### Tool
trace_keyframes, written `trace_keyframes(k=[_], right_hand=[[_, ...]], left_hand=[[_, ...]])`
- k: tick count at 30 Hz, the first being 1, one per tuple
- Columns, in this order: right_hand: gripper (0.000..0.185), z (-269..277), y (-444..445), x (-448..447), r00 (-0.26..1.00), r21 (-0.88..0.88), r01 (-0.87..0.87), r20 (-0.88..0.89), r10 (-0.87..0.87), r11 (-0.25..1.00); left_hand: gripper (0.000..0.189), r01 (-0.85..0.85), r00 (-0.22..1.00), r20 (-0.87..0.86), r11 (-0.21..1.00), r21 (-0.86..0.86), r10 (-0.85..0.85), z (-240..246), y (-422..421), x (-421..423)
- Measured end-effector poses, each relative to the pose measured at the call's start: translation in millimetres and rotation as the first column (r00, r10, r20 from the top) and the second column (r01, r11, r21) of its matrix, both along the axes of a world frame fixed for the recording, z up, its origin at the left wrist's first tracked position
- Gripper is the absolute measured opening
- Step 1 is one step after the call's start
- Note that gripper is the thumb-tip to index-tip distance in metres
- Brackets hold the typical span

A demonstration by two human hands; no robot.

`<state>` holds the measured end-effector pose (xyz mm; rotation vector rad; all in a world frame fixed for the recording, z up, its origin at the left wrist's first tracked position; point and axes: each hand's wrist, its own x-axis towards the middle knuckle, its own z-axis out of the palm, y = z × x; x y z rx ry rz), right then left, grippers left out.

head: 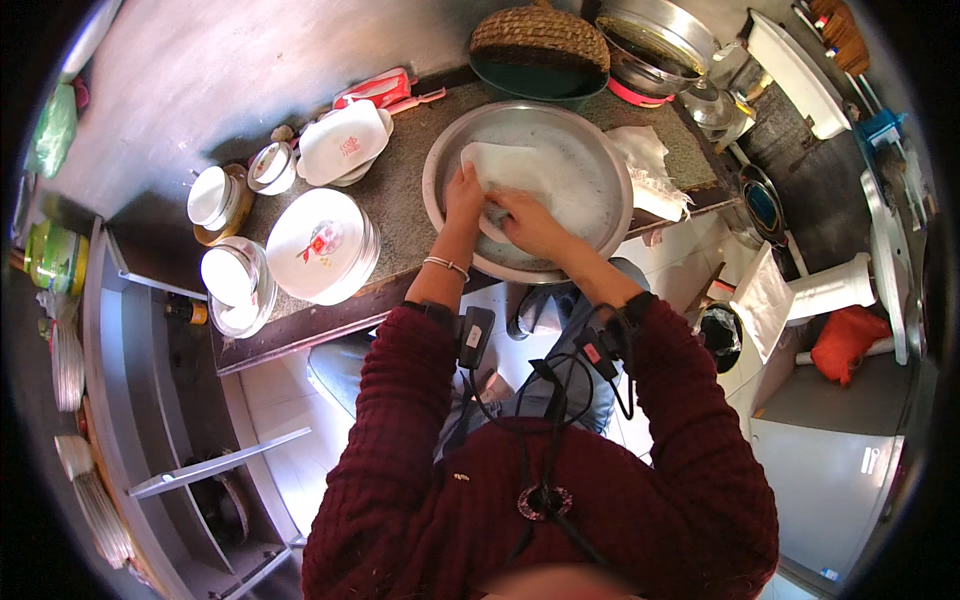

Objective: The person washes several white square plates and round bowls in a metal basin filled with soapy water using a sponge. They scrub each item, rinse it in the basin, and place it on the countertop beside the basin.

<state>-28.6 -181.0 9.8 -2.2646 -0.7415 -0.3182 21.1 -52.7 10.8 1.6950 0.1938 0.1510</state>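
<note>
A wide metal basin (619,225) of soapy water stands at the counter's front edge. Tilted inside it is a white dish (499,159), partly under foam. My left hand (465,196) grips this dish by its left edge. Over the dish's near part lies my right hand (529,223), fingers bent. Whether something small and greyish is tucked under those fingers is hidden. To the left stand a stack of white plates (315,244), white rectangular dishes (345,142) and stacked bowls (229,276). A white cloth (649,169) lies against the basin's right side.
Behind the basin, a woven basket (540,37) rests in a dark green basin (525,79). A metal pot (652,56) stands at the back right. Open shelving (165,375) is at left. A black bin (720,337) and a grey cabinet (821,480) are at right.
</note>
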Motion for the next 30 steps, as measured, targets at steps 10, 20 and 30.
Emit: trace_keyframes(k=[10,20,30], right_hand=[[0.041,15,10,44,0.919,-0.276,0.336,-0.113,-0.377,0.9],[0.044,9,-13,39,0.874,-0.319,0.429,-0.091,-0.478,0.845],[0.047,-14,13,51,0.979,0.027,0.175,0.102,-0.177,0.984]], left_hand=[[0.035,-0.009,0.993,0.118,0.992,0.124,-0.006,-6,-1,5],[0.032,-0.028,0.991,0.133,0.998,0.063,0.019,0,-1,3],[0.035,-0.045,0.982,0.186,0.986,0.163,0.014,0,5,3]])
